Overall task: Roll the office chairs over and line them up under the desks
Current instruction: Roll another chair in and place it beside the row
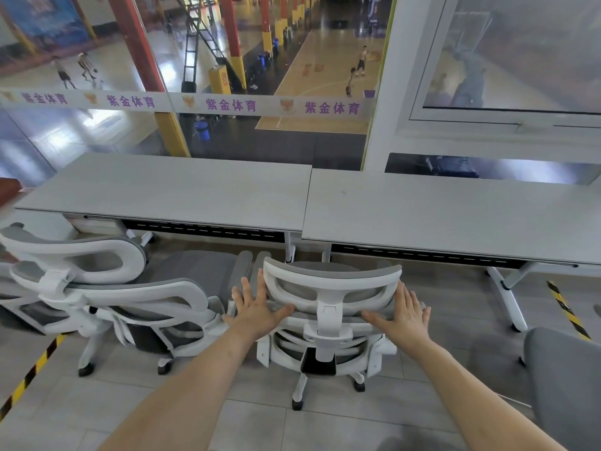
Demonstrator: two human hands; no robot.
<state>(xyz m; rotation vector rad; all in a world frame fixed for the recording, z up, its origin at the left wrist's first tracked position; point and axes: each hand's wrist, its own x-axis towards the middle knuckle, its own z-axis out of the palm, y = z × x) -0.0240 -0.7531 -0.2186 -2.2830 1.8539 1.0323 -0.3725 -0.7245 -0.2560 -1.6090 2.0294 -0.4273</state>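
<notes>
A white-framed office chair (328, 307) with grey mesh stands in front of me, its back toward me, facing the seam between two grey desks. My left hand (255, 307) lies flat against the left side of its backrest, fingers spread. My right hand (405, 312) presses flat on the right side, fingers spread too. Neither hand wraps the frame. A second white chair (130, 288) stands to the left, its seat partly under the left desk (182, 190). The right desk (455, 216) has open floor beneath it.
A grey padded chair part (566, 379) shows at the lower right. Yellow-black tape stripes (567, 310) mark the floor at right and lower left. Behind the desks a glass wall (227, 105) overlooks a sports hall. White desk legs (507, 294) stand at right.
</notes>
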